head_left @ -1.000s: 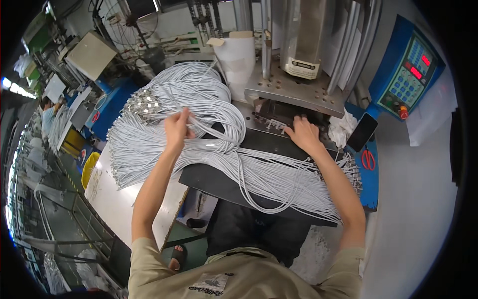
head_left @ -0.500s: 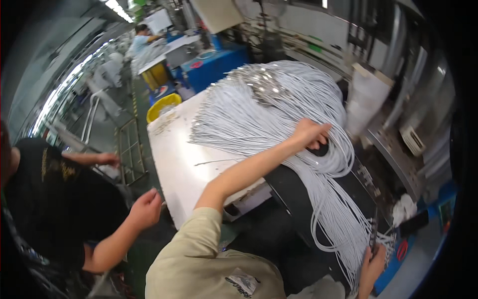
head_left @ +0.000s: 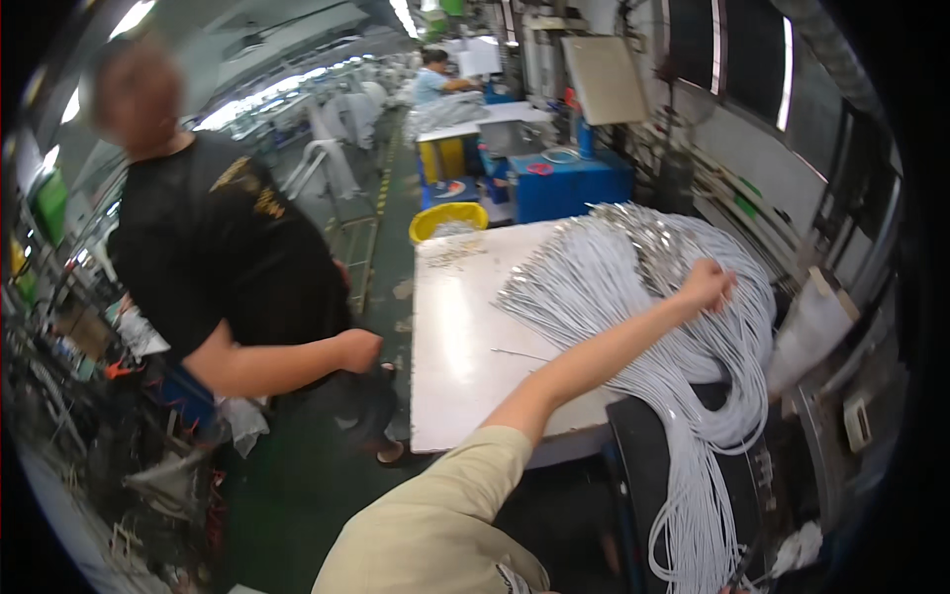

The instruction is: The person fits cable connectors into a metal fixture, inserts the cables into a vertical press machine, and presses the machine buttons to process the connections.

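Note:
A large bundle of thin white cords (head_left: 569,287) is fanned over the right part of a white table (head_left: 445,371). Shiny metal ends (head_left: 658,252) gather near its far side. My left hand (head_left: 708,285) reaches across the bundle, its fingers curled and closed beside those ends; what it pinches is hidden. Looped cords (head_left: 688,475) hang from the pile over a dark surface toward me. Only a sliver of my right hand (head_left: 730,590) shows at the lower edge, near the hanging cord ends and a dark, thin tool. Its fingers are out of sight.
To the left stands a person in a black shirt (head_left: 228,257), one fist near the table edge. Beyond the table are a yellow basket (head_left: 447,216) and a blue cabinet (head_left: 574,188). Another person (head_left: 435,84) works farther back. Machinery and a white container (head_left: 816,332) line the right.
The view has swung up and left, showing more of the nearby person. My left hand has shifted toward the cords' metal ends. My right hand has almost left the picture.

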A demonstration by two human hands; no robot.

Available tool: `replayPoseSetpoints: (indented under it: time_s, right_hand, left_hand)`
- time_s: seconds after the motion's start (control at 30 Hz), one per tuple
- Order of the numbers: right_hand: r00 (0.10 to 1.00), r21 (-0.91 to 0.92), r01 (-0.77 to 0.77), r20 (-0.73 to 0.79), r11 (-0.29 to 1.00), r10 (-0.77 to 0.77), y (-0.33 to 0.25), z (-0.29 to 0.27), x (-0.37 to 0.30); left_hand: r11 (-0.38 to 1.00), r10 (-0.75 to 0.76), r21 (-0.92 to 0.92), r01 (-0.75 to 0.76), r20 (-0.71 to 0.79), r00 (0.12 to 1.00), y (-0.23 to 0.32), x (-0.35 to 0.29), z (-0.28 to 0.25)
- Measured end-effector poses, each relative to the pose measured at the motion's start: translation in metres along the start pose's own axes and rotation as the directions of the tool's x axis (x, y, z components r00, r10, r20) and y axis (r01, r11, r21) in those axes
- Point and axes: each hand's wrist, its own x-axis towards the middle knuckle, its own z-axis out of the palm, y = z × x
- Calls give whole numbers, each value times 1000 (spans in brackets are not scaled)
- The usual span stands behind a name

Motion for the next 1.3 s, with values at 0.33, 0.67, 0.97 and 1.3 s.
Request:
replayPoseSetpoints:
  time_s: [0.33,0.67,0.97,1.3]
  right_hand:
    - [881,-311,194,-362,931,-304,17,55,2]
    - [956,106,-292,71,951,285,38,26,27]
    - [917,831,-363,239,422,320,68,29,98]
    - [772,140,267,-623,954,-125,126,159,301]
  left_hand:
    - [714,458,504,-487,189,868,-45,-86,87]
    - [499,259,149,-854,914,311,-103,-273,241]
    - [429,371,92,-899,889,268,-71,-241,189]
    - [470,69,441,-765,845,530,-84,-119,274]
